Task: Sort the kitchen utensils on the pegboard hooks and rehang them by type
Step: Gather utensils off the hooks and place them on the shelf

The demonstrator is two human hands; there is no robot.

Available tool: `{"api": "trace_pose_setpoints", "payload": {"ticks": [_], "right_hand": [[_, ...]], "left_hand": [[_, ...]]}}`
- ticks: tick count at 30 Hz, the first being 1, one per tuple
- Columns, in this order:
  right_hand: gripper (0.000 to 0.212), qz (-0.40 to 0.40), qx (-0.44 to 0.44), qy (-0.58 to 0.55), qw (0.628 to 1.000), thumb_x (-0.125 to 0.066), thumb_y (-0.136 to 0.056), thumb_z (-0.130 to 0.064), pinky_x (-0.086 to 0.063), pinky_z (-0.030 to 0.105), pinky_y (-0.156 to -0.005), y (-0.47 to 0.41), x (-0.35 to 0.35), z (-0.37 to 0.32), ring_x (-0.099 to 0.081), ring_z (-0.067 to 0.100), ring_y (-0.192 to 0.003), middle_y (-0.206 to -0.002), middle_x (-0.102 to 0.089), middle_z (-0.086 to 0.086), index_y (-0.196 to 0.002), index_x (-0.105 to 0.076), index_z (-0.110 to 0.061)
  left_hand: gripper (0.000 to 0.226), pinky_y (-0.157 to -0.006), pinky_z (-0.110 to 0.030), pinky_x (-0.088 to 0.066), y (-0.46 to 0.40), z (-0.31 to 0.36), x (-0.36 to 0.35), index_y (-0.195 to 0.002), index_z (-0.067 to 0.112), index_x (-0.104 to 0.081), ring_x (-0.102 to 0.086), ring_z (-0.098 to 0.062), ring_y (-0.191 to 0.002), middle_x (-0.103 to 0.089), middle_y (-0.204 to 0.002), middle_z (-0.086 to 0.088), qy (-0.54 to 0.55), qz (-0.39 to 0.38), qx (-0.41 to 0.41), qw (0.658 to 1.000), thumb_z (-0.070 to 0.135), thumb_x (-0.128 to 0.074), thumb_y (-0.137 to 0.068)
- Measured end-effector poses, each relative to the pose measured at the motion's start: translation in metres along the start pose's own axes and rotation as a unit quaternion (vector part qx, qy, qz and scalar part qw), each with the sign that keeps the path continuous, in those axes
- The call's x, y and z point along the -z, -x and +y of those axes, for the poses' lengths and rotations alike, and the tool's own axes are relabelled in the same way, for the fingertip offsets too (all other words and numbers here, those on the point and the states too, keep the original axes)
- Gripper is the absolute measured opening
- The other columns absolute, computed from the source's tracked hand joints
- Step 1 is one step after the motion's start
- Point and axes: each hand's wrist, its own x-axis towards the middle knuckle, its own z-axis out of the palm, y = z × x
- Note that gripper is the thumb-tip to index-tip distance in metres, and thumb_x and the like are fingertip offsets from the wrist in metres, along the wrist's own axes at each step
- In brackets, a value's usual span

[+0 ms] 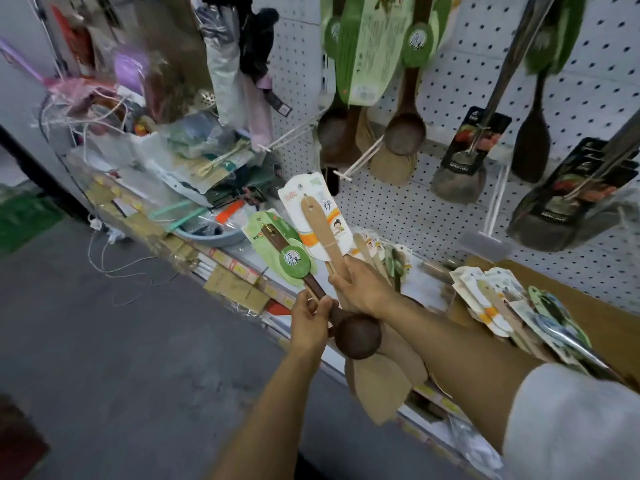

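Dark wood ladle at frame centre, gripped at handle by left hand; long axis diagonal, bowl toward lower right, green-tagged end toward upper left. Light wood spatulas bunched in right hand, fingers curled round handles, carded ends pointing up, blades down past wrist. Pegboard across upper right with more ladles and steel turners hanging. Loose carded utensils piled on shelf, right of centre.

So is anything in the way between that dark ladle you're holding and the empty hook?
Nothing visible blocks it. The left hand holds the dark ladle below the pegboard; the bare white hook juts out above, with open air between.
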Motion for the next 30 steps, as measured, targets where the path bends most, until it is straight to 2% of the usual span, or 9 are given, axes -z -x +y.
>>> {"api": "trace_pose_setpoints", "payload": {"ticks": [4, 8, 12, 14, 16, 19, 24, 26, 30], "right_hand": [[0.019, -0.034, -0.022, 0.011, 0.999, -0.051, -0.095, -0.035, -0.045, 0.04, -0.084, -0.025, -0.02, 0.019, -0.054, 0.027, -0.095, -0.096, -0.051, 0.001, -0.093, -0.042, -0.018], [0.019, -0.06, -0.053, 0.028, 0.996, -0.05, -0.096, -0.034, -0.043, 0.04, -0.085, -0.049, -0.028, 0.037, -0.052, 0.026, -0.093, -0.094, -0.05, 0.002, -0.095, -0.044, -0.016], [0.029, -0.061, -0.094, -0.017, 0.994, -0.053, -0.095, -0.029, -0.042, 0.035, -0.083, -0.082, -0.038, 0.072, -0.055, 0.028, -0.103, -0.108, -0.055, 0.007, -0.115, -0.053, -0.007], [0.037, -0.041, -0.13, -0.059, 0.989, -0.054, -0.096, -0.032, -0.042, 0.031, -0.088, -0.1, -0.042, 0.095, -0.054, 0.026, -0.109, -0.117, -0.055, 0.004, -0.124, -0.05, -0.009], [0.043, -0.023, -0.173, -0.07, 0.982, -0.054, -0.096, -0.033, -0.044, 0.032, -0.091, -0.119, -0.045, 0.116, -0.055, 0.028, -0.113, -0.126, -0.056, 0.009, -0.132, -0.049, -0.008], [0.046, -0.012, -0.212, -0.069, 0.975, -0.052, -0.097, -0.034, -0.047, 0.035, -0.093, -0.148, -0.053, 0.138, -0.056, 0.03, -0.113, -0.13, -0.057, 0.013, -0.134, -0.047, -0.007], [0.047, -0.026, -0.211, -0.041, 0.976, -0.046, -0.1, -0.035, -0.041, 0.033, -0.093, -0.198, -0.08, 0.16, -0.052, 0.031, -0.118, -0.133, -0.052, 0.014, -0.137, -0.041, -0.006], [0.049, -0.027, -0.203, -0.044, 0.978, -0.045, -0.1, -0.034, -0.04, 0.033, -0.098, -0.217, -0.091, 0.168, -0.05, 0.031, -0.121, -0.137, -0.05, 0.014, -0.14, -0.037, -0.007], [0.065, -0.034, -0.206, -0.032, 0.978, -0.043, -0.101, -0.031, -0.036, 0.029, -0.092, -0.245, -0.109, 0.178, -0.044, 0.03, -0.129, -0.153, -0.032, 0.016, -0.15, -0.015, -0.001]], "left_hand": [[0.005, -0.066, -0.037, -0.055, -0.029, -0.017, -0.003, -0.103, 0.01, -0.048, -0.061, -0.019, -0.078, -0.064, -0.09, -0.008, -0.001, 0.002, 0.047, 0.999, 0.012, -0.051, -0.099], [0.004, -0.051, -0.028, -0.055, -0.059, -0.031, -0.009, -0.1, 0.01, -0.049, -0.059, -0.019, -0.075, -0.063, -0.094, -0.011, 0.008, -0.012, 0.087, 0.996, 0.013, -0.051, -0.099], [0.008, -0.044, -0.022, -0.051, -0.095, -0.045, -0.022, -0.103, 0.009, -0.055, -0.058, -0.017, -0.071, -0.066, -0.09, -0.01, 0.016, -0.038, 0.128, 0.991, 0.016, -0.053, -0.099], [0.009, -0.046, -0.023, -0.051, -0.117, -0.052, -0.031, -0.101, 0.01, -0.058, -0.06, -0.015, -0.071, -0.066, -0.085, -0.007, 0.026, -0.054, 0.153, 0.986, 0.017, -0.055, -0.098], [0.01, -0.047, -0.024, -0.051, -0.142, -0.06, -0.039, -0.1, 0.01, -0.059, -0.062, -0.015, -0.074, -0.067, -0.084, -0.006, 0.03, -0.065, 0.175, 0.982, 0.019, -0.055, -0.098], [0.012, -0.048, -0.025, -0.05, -0.181, -0.077, -0.046, -0.1, 0.009, -0.058, -0.063, -0.017, -0.074, -0.066, -0.086, -0.006, 0.018, -0.068, 0.197, 0.978, 0.02, -0.055, -0.098], [0.023, -0.057, -0.03, -0.051, -0.248, -0.107, -0.052, -0.115, 0.007, -0.058, -0.063, -0.023, -0.081, -0.063, -0.098, -0.01, -0.018, -0.069, 0.205, 0.976, 0.022, -0.053, -0.099], [0.017, -0.063, -0.032, -0.052, -0.268, -0.118, -0.053, -0.11, 0.01, -0.058, -0.062, -0.025, -0.085, -0.062, -0.095, -0.01, -0.032, -0.082, 0.202, 0.975, 0.02, -0.051, -0.099], [0.017, -0.072, -0.034, -0.051, -0.291, -0.134, -0.054, -0.104, 0.011, -0.062, -0.06, -0.027, -0.083, -0.064, -0.086, -0.009, -0.063, -0.097, 0.189, 0.975, 0.007, -0.047, -0.097]]}}
